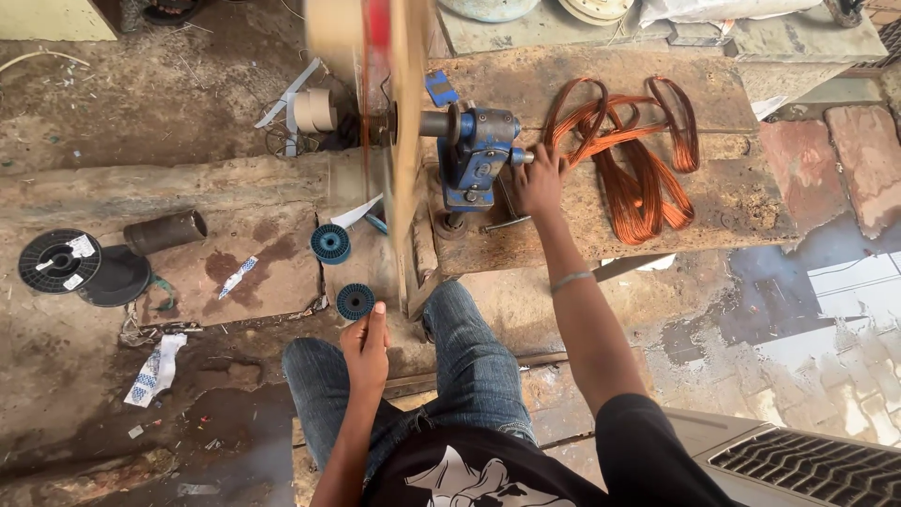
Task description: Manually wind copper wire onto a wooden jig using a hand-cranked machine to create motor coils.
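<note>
1. A rough, stained concrete floor (113,113) is seen from above, with a worn wooden bench (732,202) set on it at the far right and wet paving to the right of that

2. A blue hand-cranked winding machine (474,155) is mounted on the bench; its wide wooden wheel (405,122) is blurred, so it appears to be spinning

3. The right hand (538,183) is closed around the crank handle at the right side of the machine

4. The left hand (366,343) is raised near the knees, fingers pressed together in a pinch; a thin wire seems to be guided through it, though the strand is too fine to be made out

5. Copper wire coils (638,160) lie loose on the bench just right of the machine. They are judged light, springy and easily kinked or tangled, best taken by the whole bundle rather than by single strands

6. Counted: two small blue spools (330,243), both on the floor left of the wheel; one large black reel (60,260) at the far left; one dark metal tube (165,231) beside it; one roll of tape (314,110)
</note>
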